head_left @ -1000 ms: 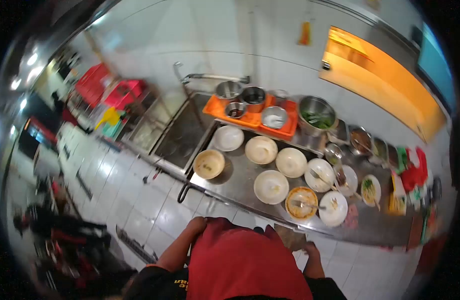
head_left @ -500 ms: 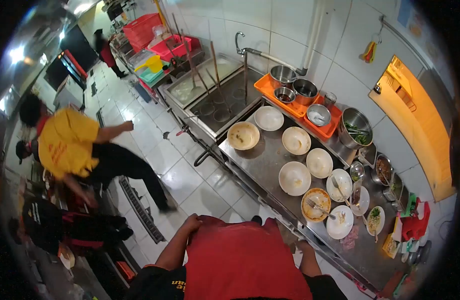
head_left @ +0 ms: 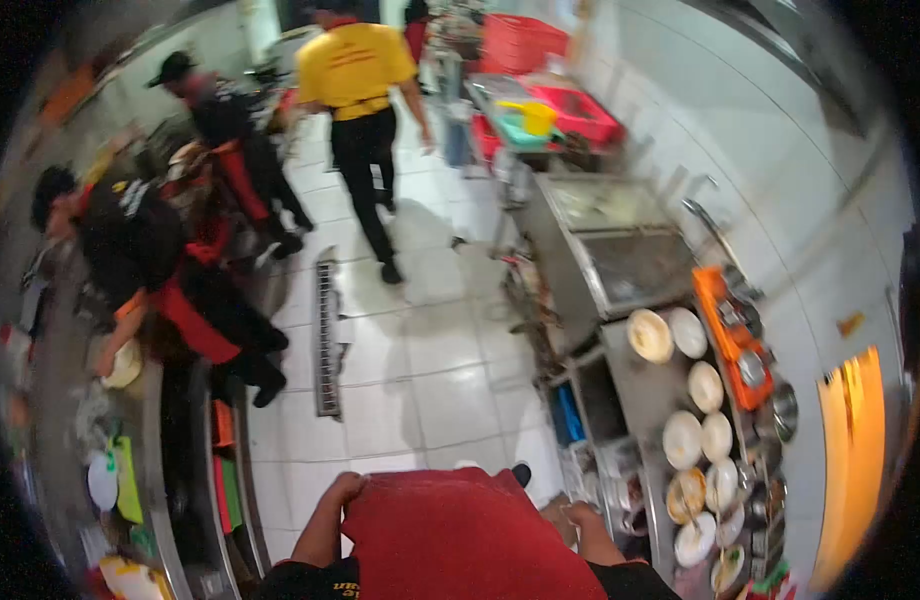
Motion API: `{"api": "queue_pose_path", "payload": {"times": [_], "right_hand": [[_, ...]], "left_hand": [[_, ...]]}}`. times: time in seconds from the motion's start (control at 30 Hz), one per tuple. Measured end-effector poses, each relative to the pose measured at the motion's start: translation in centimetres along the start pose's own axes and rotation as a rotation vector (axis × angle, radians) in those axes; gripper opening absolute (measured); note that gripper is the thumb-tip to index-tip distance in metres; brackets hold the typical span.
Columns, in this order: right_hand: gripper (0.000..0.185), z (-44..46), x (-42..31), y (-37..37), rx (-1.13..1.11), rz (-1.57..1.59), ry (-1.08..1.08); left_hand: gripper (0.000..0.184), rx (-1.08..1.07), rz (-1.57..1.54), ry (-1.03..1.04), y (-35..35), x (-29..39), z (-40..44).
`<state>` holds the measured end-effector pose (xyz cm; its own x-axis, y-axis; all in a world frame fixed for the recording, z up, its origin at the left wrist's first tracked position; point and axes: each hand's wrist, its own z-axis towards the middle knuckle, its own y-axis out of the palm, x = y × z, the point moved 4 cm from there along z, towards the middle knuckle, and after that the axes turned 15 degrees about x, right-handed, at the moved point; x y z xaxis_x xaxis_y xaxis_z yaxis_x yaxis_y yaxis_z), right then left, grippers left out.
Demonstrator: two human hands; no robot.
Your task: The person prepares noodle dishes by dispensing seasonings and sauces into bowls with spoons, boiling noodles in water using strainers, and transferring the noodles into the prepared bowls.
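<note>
My left hand (head_left: 346, 488) is closed at the upper left corner of the red apron (head_left: 460, 540), which spreads across my front. My right hand (head_left: 583, 516) is low beside the apron's right edge, close to the counter's front. It is blurred and its fingers are partly hidden, so its grip does not show. To my right, used bowls and plates stand on the steel counter (head_left: 635, 385). Among them are a cream bowl (head_left: 649, 336), a white bowl (head_left: 683, 440) and an orange-stained plate (head_left: 686, 496). Neither hand touches the dishes.
Beyond the counter is a steel sink (head_left: 630, 265). An orange tray (head_left: 730, 340) with metal pots lines the wall. A floor drain grate (head_left: 327, 335) runs ahead. A person in yellow (head_left: 355, 70) walks in the aisle; co-workers (head_left: 130, 240) stand at the left counter.
My view has swung left, so the counter and dishes now lie farther right and the aisle opens ahead. The person in yellow has moved farther up the aisle. My hands keep about the same pose.
</note>
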<state>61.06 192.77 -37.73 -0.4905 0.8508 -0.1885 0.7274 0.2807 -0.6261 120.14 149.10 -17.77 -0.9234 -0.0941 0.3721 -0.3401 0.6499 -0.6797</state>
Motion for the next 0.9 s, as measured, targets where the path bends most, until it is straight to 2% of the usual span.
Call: {"api": "queue_pose_path", "payload": {"times": [0.03, 0.07, 0.1, 0.13, 0.17, 0.2, 0.23, 0.27, 0.33, 0.37, 0.43, 0.47, 0.5, 0.53, 0.57, 0.6, 0.63, 0.67, 0.7, 0.73, 0.77, 0.8, 0.83, 0.87, 0.9], "right_hand": [[0.048, 0.4, -1.6, 0.0, -0.054, 0.031, -0.052], [0.049, 1.1, -4.1, -0.2, 0.056, -0.028, -0.123], [0.05, 2.7, -7.2, -1.0, 0.171, -0.095, -0.186], [0.051, -1.7, -16.5, -6.8, 0.29, -0.167, -0.24], [0.047, -7.1, -22.9, -11.4, 0.31, -0.103, -0.205], [0.047, -5.8, -24.3, -11.7, 0.351, -0.108, -0.232], [0.046, -4.7, -25.4, -12.5, 0.39, -0.118, -0.254], [0.046, -5.5, -27.7, -14.2, 0.396, -0.127, -0.261], [0.049, -6.5, -31.9, -17.2, 0.34, -0.02, -0.227], [0.049, -5.2, -32.7, -17.7, 0.339, -0.026, -0.238], [0.044, -2.9, -33.1, -17.8, 0.38, -0.009, -0.25], [0.044, -0.9, -32.4, -17.4, 0.37, -0.048, -0.238], [0.044, 1.1, -32.2, -16.8, 0.267, -0.236, -0.342], [0.045, 3.0, -31.8, -16.5, 0.164, -0.426, -0.446], [0.052, 8.4, -28.5, -13.8, 0.114, -0.447, -0.337], [0.061, 13.5, -25.4, -11.4, 0.065, -0.473, -0.228], [0.062, 5.8, -30.9, -18.6, -0.061, -0.467, -0.117], [0.062, 9.4, -33.1, -20.4, -0.045, -0.463, -0.141], [0.063, 12.6, -36.1, -21.4, 0.012, -0.417, -0.231], [0.064, 16.3, -37.5, -20.7, 0.056, -0.369, -0.314], [0.066, 15.0, -41.3, -23.2, 0.1, -0.332, -0.393], [0.07, 14.6, -45.6, -27.7, 0.219, -0.171, -0.397], [0.071, 18.1, -49.9, -30.0, 0.289, -0.256, -0.454], [0.074, 19.5, -55.2, -33.2, 0.27, -0.149, -0.403], [0.07, 20.2, -60.9, -36.5, 0.338, -0.177, -0.509]], "left_hand": [[0.054, -0.013, -0.161, -0.113, 0.5, -2.9, -0.5], [0.047, -0.131, -0.193, -0.275, 1.4, -6.3, -0.4], [0.038, -0.095, -0.058, -0.09, 2.0, -9.0, 0.2], [0.027, -0.081, -0.467, -0.283, 2.8, -12.4, -0.2], [0.034, 0.045, -0.482, -0.276, 2.9, -14.0, -0.1], [0.031, -0.029, -0.728, -0.397, 3.7, -15.6, 0.2], [0.028, -0.116, -0.977, -0.517, 4.0, -15.4, -0.9], [0.028, -0.113, -0.99, -0.514, 2.9, -13.8, -1.6], [0.022, -0.282, -0.835, -0.565, 0.0, -9.6, -2.2], [0.022, -0.274, -0.846, -0.567, 0.6, -9.7, -0.2], [0.023, -0.346, -0.779, -0.316, 1.4, -8.9, 4.4], [0.026, -0.432, -0.945, -0.328, 1.3, -7.9, 5.8], [0.026, -0.418, -0.945, -0.326, 0.6, -7.4, 8.0], [0.027, -0.306, -0.525, -0.184, 0.6, -7.8, 11.3], [0.03, -0.19, -0.109, -0.049, 0.7, -7.7, 13.8], [0.032, -0.207, 0.101, 0.134, 0.9, -6.5, 15.2], [0.035, -0.215, 0.321, 0.314, 0.0, -5.0, 17.0], [0.036, -0.21, 0.223, 0.417, -3.6, -2.7, 15.6], [0.037, -0.235, -0.155, -0.041, -5.4, -2.5, 15.9], [0.038, -0.23, 0.012, 0.079, -5.4, -3.4, 18.4], [0.038, -0.215, 0.179, 0.198, -6.3, -2.7, 19.9], [0.037, -0.061, 0.21, 0.185, -7.5, -2.3, 21.5], [0.037, 0.085, 0.239, 0.164, -9.9, -1.4, 22.5], [0.039, 0.102, 0.247, 0.16, -11.1, -1.0, 24.3], [0.043, 0.11, 0.243, 0.142, -11.2, -1.2, 24.8]]}}
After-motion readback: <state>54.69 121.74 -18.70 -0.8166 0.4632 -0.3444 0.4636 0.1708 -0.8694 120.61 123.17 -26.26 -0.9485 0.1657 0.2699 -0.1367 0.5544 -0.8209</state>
